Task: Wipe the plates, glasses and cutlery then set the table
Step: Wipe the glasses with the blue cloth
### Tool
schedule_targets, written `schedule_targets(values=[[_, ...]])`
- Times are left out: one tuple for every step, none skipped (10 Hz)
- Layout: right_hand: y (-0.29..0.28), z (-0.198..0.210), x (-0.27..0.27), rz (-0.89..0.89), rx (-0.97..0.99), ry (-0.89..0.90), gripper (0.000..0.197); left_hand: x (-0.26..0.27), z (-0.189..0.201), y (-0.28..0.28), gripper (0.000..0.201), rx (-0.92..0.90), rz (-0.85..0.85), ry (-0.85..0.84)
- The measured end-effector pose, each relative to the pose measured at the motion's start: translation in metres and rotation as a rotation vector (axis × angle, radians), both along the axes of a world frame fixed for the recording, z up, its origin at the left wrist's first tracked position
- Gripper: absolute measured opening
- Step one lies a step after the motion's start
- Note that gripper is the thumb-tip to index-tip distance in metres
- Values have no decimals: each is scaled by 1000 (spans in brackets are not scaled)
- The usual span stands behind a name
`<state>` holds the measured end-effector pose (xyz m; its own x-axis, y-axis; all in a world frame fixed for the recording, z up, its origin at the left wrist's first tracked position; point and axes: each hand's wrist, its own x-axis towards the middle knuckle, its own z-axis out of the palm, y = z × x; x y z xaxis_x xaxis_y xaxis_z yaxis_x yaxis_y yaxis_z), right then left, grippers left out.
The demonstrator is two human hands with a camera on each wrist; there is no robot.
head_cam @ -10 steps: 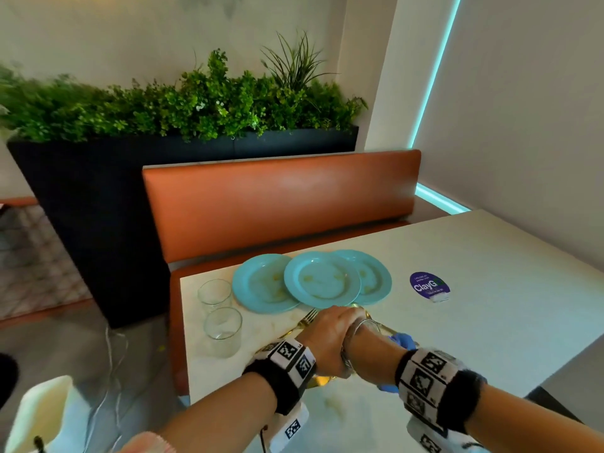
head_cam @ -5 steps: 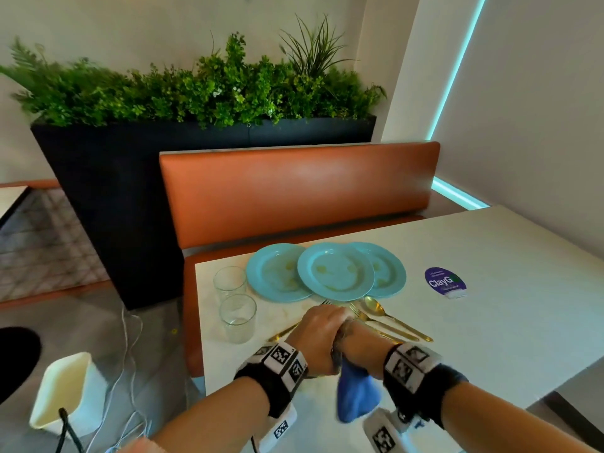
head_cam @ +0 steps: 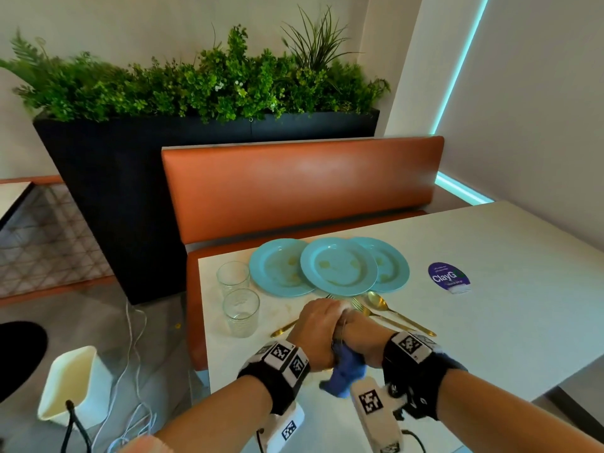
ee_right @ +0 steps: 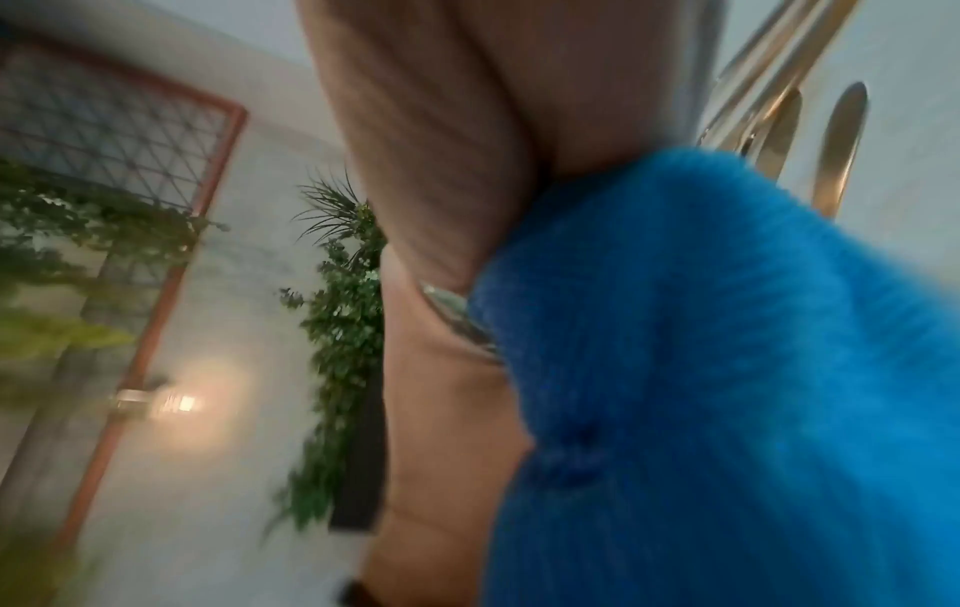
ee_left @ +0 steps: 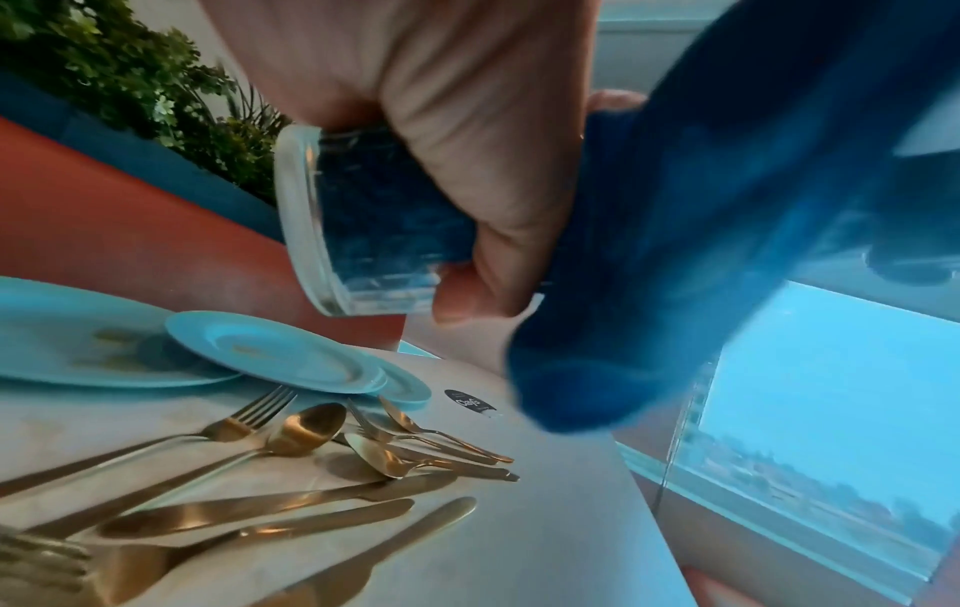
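My left hand (head_cam: 317, 325) grips a clear glass (ee_left: 353, 221) on its side, a little above the table near its front left. My right hand (head_cam: 361, 333) holds a blue cloth (head_cam: 345, 371) that is stuffed into the glass; the cloth's loose end hangs below both hands. The glass rim (ee_right: 457, 320) shows beside the cloth (ee_right: 727, 369) in the right wrist view. Three light blue plates (head_cam: 338, 266) with yellowish smears overlap at the far side. Several gold forks, spoons and knives (ee_left: 260, 472) lie under and beside my hands.
Two more glasses (head_cam: 241, 310) stand at the left edge of the white table (head_cam: 490, 322). A purple sticker (head_cam: 447, 276) lies right of the plates. An orange bench (head_cam: 300, 188) backs the table; a white bin (head_cam: 73, 387) and cables are on the floor, left.
My right wrist has turned and the cloth's loose end, first barely showing at the right, now hangs below my hands. The hands have drawn nearer, uncovering a spoon and fork.
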<state>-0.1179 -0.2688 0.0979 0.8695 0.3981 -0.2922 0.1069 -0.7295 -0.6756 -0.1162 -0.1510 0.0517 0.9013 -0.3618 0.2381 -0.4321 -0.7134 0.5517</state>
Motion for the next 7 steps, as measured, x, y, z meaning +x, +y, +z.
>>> schedule_targets(values=[[5,8,-2,14,-204,73,20,3,-3,6,73,34,-13,129],[9,-2,-7,17,-140,109,35,5,-10,8,84,30,-21,172],[9,4,-8,-176,-35,252,35,0,-10,5,80,54,-6,132],[9,4,-3,-183,152,315,23,-4,-14,3,67,-10,-1,-74],[11,4,0,-233,180,338,26,0,-11,2,64,-31,-15,-71],[13,15,-6,-162,-53,225,43,6,-9,6,75,57,-12,169],[14,19,-10,-188,-104,259,41,8,-11,5,81,98,-24,198]])
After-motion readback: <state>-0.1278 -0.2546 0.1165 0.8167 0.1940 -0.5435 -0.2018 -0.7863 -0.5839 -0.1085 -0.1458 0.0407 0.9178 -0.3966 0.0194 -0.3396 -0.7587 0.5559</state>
